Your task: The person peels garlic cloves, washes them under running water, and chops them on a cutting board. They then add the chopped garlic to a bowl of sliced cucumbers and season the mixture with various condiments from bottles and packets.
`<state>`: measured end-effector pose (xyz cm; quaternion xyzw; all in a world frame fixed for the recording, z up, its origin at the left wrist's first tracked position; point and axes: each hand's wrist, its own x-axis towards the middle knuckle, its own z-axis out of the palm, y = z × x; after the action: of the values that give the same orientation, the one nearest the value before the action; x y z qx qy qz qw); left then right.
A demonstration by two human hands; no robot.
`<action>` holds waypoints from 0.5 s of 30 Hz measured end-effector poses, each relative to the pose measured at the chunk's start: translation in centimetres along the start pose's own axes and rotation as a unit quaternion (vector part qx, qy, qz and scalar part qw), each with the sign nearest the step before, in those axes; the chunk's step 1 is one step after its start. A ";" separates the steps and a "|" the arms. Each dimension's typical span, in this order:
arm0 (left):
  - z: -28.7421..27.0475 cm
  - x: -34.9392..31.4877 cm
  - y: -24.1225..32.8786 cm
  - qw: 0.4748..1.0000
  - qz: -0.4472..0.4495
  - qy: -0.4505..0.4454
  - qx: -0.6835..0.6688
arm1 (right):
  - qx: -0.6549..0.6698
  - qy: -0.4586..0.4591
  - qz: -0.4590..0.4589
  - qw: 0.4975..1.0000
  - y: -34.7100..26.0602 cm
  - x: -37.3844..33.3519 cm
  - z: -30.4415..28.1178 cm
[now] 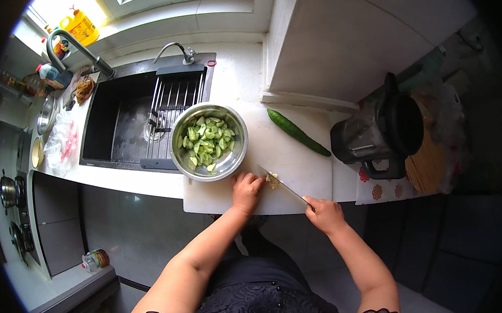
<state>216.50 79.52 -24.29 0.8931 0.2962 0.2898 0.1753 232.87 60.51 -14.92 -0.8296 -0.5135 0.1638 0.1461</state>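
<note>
White kitchen counter is running across the middle of the frame, with a dark sink (127, 127) sunk into it at upper left and a bright window above.

A white cutting board (298, 170) is lying at the counter's front edge, close to the person's body, so both arms are reaching it easily from the lower edge.

The left hand (246, 191) is curling its fingers down over a small pale piece of food (272, 180) at the centre of the frame, pinning it to the board and keeping the fingertips tucked back from the blade.

The right hand (323, 212) is closing around the handle of a knife (282, 183), whose blade is slanting up and left to meet the food just beside the left fingers.

A steel bowl (209, 141) of cut cucumber pieces is sitting just above the left hand, partly over the sink's edge, within short reach of the board.

A whole cucumber (297, 132) is lying on the board's upper right part, apart from the cutting.

A dark blender jug (380, 130) is standing at right on a flowered cloth.
</note>
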 end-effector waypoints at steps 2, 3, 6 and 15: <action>-0.1 0.1 0.0 1.000 0.003 0.002 -0.003 | 0.000 0.002 0.002 1.000 -0.4 -0.1 -0.1; -0.1 0.1 -0.1 1.000 0.005 0.006 -0.007 | 0.010 0.013 0.003 1.000 -0.6 -0.4 -0.1; -0.1 0.0 -0.3 0.999 0.013 0.022 -0.024 | 0.031 0.036 0.001 0.999 -1.6 -0.8 -0.2; -0.4 0.2 0.1 0.999 0.016 0.034 -0.033 | 0.020 0.008 0.009 1.000 -2.5 -0.9 0.3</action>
<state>216.43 79.67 -23.84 0.8811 0.2774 0.3323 0.1902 230.33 60.85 -14.06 -0.8323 -0.5015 0.1684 0.1657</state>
